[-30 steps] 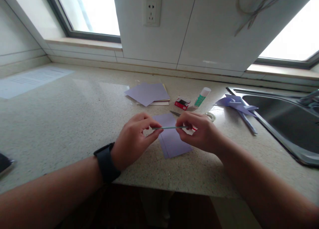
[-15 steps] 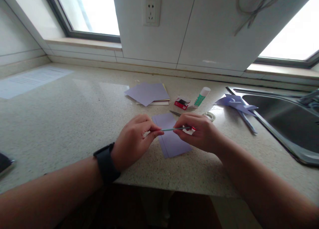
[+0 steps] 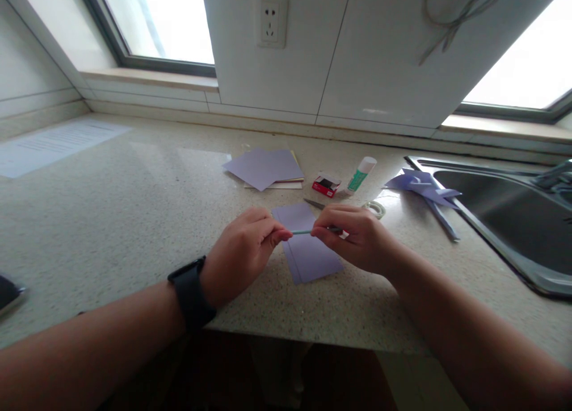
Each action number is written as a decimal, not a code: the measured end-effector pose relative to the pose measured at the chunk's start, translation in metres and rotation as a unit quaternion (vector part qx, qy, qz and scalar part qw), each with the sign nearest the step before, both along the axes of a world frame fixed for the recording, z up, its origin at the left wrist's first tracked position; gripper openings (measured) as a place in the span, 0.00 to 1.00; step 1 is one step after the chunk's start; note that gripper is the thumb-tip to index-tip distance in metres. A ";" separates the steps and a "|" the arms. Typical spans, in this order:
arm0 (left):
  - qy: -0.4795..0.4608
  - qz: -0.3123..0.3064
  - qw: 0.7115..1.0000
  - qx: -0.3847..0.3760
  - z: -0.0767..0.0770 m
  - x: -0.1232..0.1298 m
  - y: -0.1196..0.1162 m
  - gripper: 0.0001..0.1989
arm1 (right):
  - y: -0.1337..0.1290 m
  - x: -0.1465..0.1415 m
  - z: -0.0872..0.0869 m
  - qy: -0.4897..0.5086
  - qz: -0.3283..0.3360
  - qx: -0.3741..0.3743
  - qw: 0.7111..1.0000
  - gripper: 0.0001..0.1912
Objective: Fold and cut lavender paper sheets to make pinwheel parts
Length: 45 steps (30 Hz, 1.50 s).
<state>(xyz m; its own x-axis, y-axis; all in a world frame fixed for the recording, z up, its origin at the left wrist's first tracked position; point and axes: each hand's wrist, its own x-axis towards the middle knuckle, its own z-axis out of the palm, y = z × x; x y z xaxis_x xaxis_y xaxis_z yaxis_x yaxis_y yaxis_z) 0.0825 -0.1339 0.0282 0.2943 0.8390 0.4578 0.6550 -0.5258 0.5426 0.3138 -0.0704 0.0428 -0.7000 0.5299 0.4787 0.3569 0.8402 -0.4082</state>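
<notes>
Between my two hands runs a thin pale blue-green stick, held level above a sheet of purple paper on the counter. My left hand pinches its left end between thumb and fingers. On the other side, my right hand is closed round the rest of it, so that part is mostly hidden. The purple sheet has a line along its left side. Just beyond my right hand a dark scissor blade pokes out, its other parts covered by the hand. A roll of clear tape lies behind that hand.
Further back are stacked purple sheets, a small red box and an upright glue stick. To the right, a purple paper pinwheel rests by the steel sink. A printed sheet lies far left.
My left fingers have curled in more tightly on the stick, and my right fingers have shifted slightly along it. The things on the counter have stayed in place.
</notes>
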 end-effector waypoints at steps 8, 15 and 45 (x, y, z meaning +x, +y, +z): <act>0.001 -0.004 1.000 -0.029 -0.003 -0.001 0.003 0.12 | 0.002 0.001 -0.001 -0.023 -0.010 -0.018 1.000 0.12; -0.012 -0.003 0.999 -0.041 -0.001 0.000 0.004 0.11 | 0.006 0.004 -0.004 -0.061 -0.018 -0.032 0.997 0.11; -0.100 -0.016 0.995 -0.007 -0.004 -0.002 0.000 0.08 | 0.010 0.006 -0.003 -0.070 0.006 -0.067 0.995 0.05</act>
